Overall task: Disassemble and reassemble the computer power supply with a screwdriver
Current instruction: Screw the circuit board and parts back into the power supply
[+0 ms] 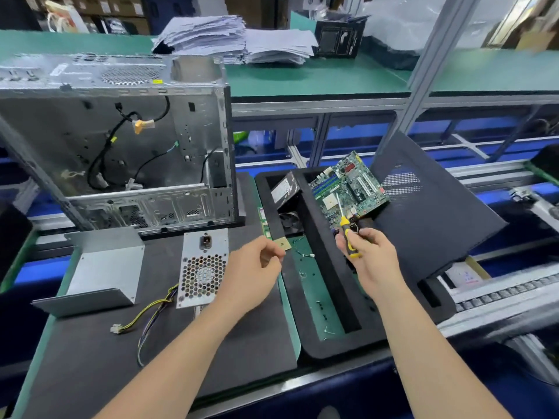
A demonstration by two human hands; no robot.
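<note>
The power supply (203, 269) stands on the black mat, its honeycomb fan grille and socket facing me, with yellow and black cables (145, 319) trailing to its left. Its grey metal cover (99, 272) lies apart, further left. My right hand (370, 258) grips a yellow-and-black screwdriver (348, 234), shaft pointing up over the black tray. My left hand (257, 270) hovers just right of the power supply with fingers curled and pinched; I cannot tell whether anything small is between them.
An open computer case (121, 152) stands at the back left. A black foam tray (320, 267) at right holds a motherboard (348, 186), a hard drive (282, 189), a fan and loose screws. A black side panel (429, 213) leans beside it. Paper stacks (230, 37) lie on the far shelf.
</note>
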